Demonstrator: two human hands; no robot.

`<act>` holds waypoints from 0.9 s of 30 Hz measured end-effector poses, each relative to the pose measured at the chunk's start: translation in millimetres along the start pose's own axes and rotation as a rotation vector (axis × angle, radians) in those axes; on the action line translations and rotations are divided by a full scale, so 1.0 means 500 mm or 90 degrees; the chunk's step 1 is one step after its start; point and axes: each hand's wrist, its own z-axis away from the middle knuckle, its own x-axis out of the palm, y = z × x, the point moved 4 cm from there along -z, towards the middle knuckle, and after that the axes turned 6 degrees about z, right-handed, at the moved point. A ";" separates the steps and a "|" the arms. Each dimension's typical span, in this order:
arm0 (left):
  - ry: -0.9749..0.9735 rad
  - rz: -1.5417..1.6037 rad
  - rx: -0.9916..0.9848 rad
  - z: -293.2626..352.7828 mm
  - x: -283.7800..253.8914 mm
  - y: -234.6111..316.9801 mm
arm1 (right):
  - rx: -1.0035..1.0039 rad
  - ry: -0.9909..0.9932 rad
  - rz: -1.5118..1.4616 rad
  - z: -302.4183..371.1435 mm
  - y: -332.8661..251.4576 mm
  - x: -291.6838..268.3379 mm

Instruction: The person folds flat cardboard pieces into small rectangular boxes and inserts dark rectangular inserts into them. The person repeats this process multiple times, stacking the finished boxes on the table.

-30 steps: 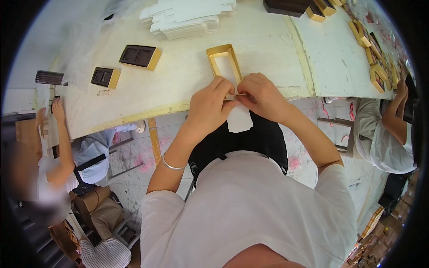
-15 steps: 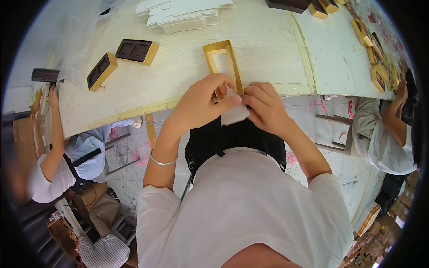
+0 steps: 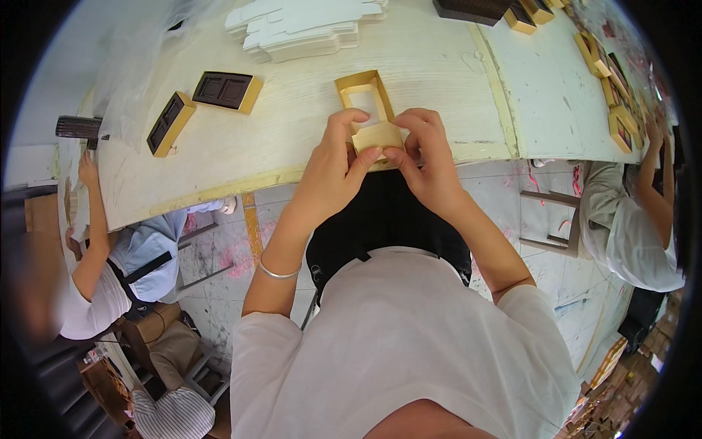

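Two gold boxes (image 3: 179,129) with brown trays (image 3: 224,89) sit left on the counter (image 3: 439,80); the left hand (image 3: 330,174), half-curled, pinches the near end of the empty gold frame (image 3: 382,99) at the counter's front edge, the right hand (image 3: 433,170) likewise; the flap (image 3: 378,137) looks mid-fold, calling for even thumb pressure.

The left hand (image 3: 336,159) and right hand (image 3: 426,157) hide parts of the near sides of the gold box (image 3: 378,136). The upper edge cuts off the pile of white card (image 3: 300,31) and the dark brown stack (image 3: 472,10). At left, a co-worker's head (image 3: 35,293) is blurred. What fills the crowded boxes (image 3: 621,121) at far right is too small to tell.
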 end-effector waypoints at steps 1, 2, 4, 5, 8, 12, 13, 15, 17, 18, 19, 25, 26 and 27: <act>0.019 -0.009 -0.001 0.002 0.003 0.004 | -0.066 0.021 0.046 0.002 -0.001 0.001; 0.042 -0.047 0.001 0.004 0.006 0.005 | -0.081 -0.002 0.096 0.006 -0.002 0.001; 0.093 -0.128 0.005 0.013 0.011 0.007 | -0.115 -0.051 0.192 0.011 -0.007 0.002; 0.115 -0.148 0.052 0.023 0.016 0.006 | -0.167 -0.036 0.234 0.009 -0.014 0.001; 0.183 -0.219 0.179 0.047 0.038 -0.004 | -0.256 -0.054 0.312 -0.004 -0.022 0.001; 0.060 -0.280 0.094 0.018 0.017 0.009 | -0.131 -0.264 0.293 -0.031 -0.017 0.003; 0.015 -0.272 0.048 0.005 0.010 0.026 | -0.091 -0.316 0.289 -0.038 -0.018 0.004; -0.069 -0.303 0.016 -0.011 -0.008 0.038 | -0.044 -0.351 0.260 -0.045 -0.015 0.009; -0.146 -0.380 0.046 -0.026 -0.026 0.050 | -0.013 -0.347 0.203 -0.039 -0.016 0.019; -0.128 -0.398 0.097 -0.026 -0.027 0.062 | -0.017 -0.316 0.137 -0.026 -0.015 0.030; -0.107 -0.417 0.153 -0.016 -0.025 0.077 | -0.029 -0.283 0.073 -0.024 -0.025 0.031; -0.010 -0.490 0.148 0.006 -0.019 0.065 | -0.079 0.013 0.050 -0.126 -0.082 -0.183; -0.025 -0.492 0.136 0.002 -0.024 0.061 | -0.198 0.108 0.174 -0.174 -0.090 -0.233; -0.032 -0.499 0.148 -0.002 -0.023 0.065 | -0.318 0.207 0.296 -0.227 -0.100 -0.285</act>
